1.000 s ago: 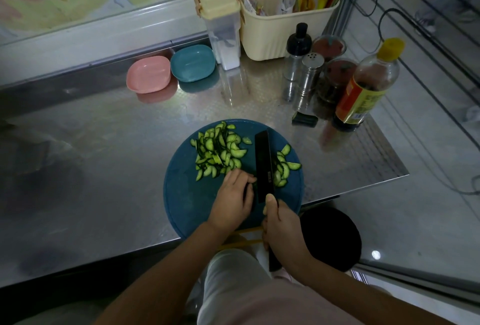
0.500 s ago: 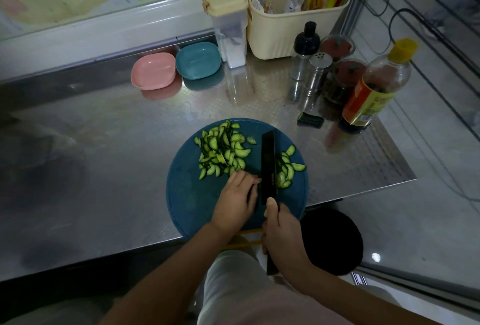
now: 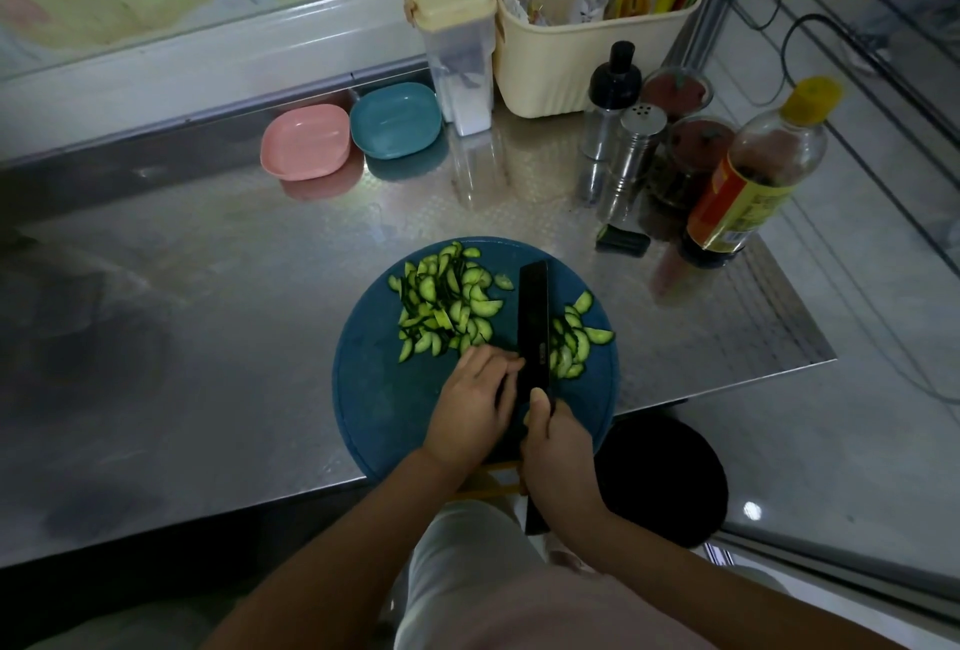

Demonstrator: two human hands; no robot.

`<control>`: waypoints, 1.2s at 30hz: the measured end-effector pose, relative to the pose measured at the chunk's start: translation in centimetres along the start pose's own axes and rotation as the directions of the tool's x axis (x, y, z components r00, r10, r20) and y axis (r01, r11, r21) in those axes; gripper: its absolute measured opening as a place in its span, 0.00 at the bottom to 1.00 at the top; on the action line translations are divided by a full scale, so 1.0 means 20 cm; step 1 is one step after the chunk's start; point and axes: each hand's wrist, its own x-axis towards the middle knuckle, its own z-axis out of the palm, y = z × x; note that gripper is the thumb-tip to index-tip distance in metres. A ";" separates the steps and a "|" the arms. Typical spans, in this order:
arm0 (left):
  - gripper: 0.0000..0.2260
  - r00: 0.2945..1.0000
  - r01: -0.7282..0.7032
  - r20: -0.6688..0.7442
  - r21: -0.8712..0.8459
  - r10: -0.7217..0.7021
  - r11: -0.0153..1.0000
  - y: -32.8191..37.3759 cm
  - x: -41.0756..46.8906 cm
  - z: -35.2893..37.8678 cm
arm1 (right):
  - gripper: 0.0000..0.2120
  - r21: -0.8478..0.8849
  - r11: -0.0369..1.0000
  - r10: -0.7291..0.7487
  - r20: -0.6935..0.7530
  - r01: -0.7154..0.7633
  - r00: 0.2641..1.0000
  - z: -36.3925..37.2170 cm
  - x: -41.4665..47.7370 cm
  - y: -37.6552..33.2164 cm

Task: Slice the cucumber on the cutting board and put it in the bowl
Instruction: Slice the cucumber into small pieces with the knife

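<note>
One cutting board (image 3: 374, 405), 6 o'clock. Cucumber on it, two heaps: larger pile (image 3: 447, 306) at 11, smaller pile (image 3: 574, 343) at 3. One knife (image 3: 534, 317), gripped by right hand (image 3: 558, 447). Curled left hand (image 3: 472, 405), contents unclear. Two bowls at 12: pink bowl (image 3: 305, 143), teal bowl (image 3: 396, 120).

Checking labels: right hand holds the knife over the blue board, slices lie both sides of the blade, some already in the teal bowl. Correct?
No. In the head view the teal bowl holds no slices; the cucumber slices are all on the cutting board. The rest is right.
</note>
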 end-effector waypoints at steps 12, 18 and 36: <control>0.09 0.996 -0.032 0.087 -0.057 0.037 0.998 -0.01 -0.05 -0.07 | 0.18 0.192 0.980 0.040 0.056 -0.050 0.998 -0.06 0.06 0.04; 0.20 0.966 0.165 -0.184 -0.107 -0.183 0.980 0.07 0.02 -0.25 | 0.17 -0.137 0.937 -0.312 0.091 0.323 0.946 -0.30 0.10 -0.17; 0.47 0.988 0.070 0.100 0.400 -0.119 0.914 0.12 0.14 -0.16 | 0.20 -0.745 0.049 -0.553 0.534 0.665 0.640 -0.43 0.28 -0.51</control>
